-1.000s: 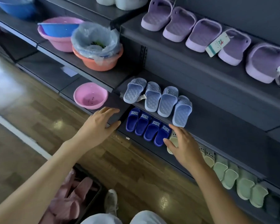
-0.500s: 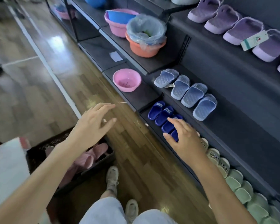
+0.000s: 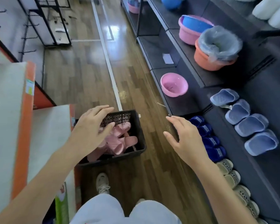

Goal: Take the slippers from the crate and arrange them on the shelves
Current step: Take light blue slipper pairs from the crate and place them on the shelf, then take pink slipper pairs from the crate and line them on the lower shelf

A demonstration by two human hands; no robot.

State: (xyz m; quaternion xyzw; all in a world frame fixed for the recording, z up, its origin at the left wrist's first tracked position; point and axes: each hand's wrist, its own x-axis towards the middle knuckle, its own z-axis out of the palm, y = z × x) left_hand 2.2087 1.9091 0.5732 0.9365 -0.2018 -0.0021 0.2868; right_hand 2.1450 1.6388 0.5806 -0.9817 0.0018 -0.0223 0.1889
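Observation:
A black plastic crate stands on the wooden floor in front of me, with several pink slippers piled inside. My left hand hovers over the crate's left side, fingers spread, holding nothing. My right hand is empty in the air between the crate and the dark shelves. On the bottom shelf lie dark blue slippers and beige slippers. Light blue slippers line the shelf above.
A pink basin sits on the low shelf further along; an orange basin with a plastic bag and stacked pink and blue basins are higher. White and orange boxes stand at my left. My shoe is beside the crate.
My view has swung left from the shelves to the crate. Both hands came away from the shelf; the left one moved over the pink slippers in the crate.

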